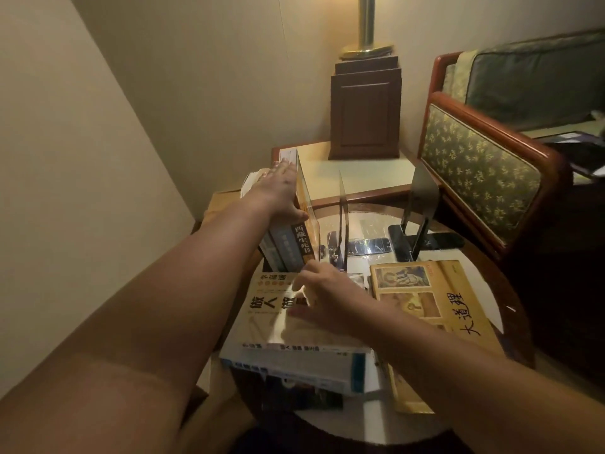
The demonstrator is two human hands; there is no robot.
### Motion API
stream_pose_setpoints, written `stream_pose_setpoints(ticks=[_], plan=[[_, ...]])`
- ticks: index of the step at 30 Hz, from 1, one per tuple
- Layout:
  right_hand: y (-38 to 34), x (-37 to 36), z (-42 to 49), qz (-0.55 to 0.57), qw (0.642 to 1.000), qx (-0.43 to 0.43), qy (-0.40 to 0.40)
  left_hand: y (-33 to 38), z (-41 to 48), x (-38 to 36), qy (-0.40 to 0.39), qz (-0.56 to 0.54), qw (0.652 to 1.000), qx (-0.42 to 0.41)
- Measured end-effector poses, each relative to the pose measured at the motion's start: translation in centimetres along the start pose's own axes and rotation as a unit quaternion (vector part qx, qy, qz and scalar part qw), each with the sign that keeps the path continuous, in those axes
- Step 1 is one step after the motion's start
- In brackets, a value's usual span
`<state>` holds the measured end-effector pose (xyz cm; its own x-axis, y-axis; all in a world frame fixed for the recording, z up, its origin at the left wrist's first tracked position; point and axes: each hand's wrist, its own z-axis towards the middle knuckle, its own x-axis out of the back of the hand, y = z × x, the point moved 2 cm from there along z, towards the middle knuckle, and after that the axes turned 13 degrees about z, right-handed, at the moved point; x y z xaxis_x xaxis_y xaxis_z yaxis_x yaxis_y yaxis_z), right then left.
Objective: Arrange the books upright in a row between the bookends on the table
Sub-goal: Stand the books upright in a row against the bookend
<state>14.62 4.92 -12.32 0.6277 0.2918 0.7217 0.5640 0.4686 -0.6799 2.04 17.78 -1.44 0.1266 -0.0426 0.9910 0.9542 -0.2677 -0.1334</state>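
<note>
A round glass-topped table [484, 257] is seen from above, with books spread across it. At the far left, a few upright books [294, 247] are leaned leftward, and the left hand [281, 188] is laid flat against their top and side, fingers extended and held close together, thumb pressed near the dark spine. Just right of them a clear bookend [342, 221] is stood on the glass, and farther right a dark bookend [422, 208] is placed well apart from it. Nearer, a white book [278, 326] is stacked flat on a blue-edged book [294, 371]. The right hand [327, 296] is rested on the white cover, fingers spread, fingertips reaching toward the feet of the upright books. To the right, a yellow book [435, 309] is lying flat, untouched.
</note>
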Motion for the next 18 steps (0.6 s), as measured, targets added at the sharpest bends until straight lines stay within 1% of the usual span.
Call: stream_pose_setpoints(ticks=[1,2,5,8,12,15,18], plan=[[-0.5,-0.4,-0.6,-0.023,0.999,0.001,-0.045,0.1,0.0,0.0,-0.002,-0.003,1.0,0.002],[-0.8,-0.7,-1.1,-0.039,0.997,-0.006,-0.072,0.2,0.0,0.1,-0.002,-0.008,1.0,0.005],[-1.6,-0.1,-1.9,-0.083,0.989,-0.026,-0.119,0.0,-0.4,0.1,0.002,-0.017,1.0,0.013],[-2.0,0.6,-2.7,-0.151,0.974,-0.021,-0.166,0.2,-0.5,0.0,0.001,-0.016,1.0,0.018],[-2.2,2.1,-3.3,-0.159,0.972,-0.02,-0.169,0.3,-0.6,0.0,-0.003,-0.023,1.0,0.021],[-2.4,2.7,-3.3,-0.211,0.965,0.026,-0.157,0.3,-0.5,0.0,-0.003,-0.024,0.999,0.02],[-3.1,1.4,-2.2,-0.194,0.97,0.069,-0.131,0.3,-0.4,-0.2,-0.005,-0.026,1.0,0.017]])
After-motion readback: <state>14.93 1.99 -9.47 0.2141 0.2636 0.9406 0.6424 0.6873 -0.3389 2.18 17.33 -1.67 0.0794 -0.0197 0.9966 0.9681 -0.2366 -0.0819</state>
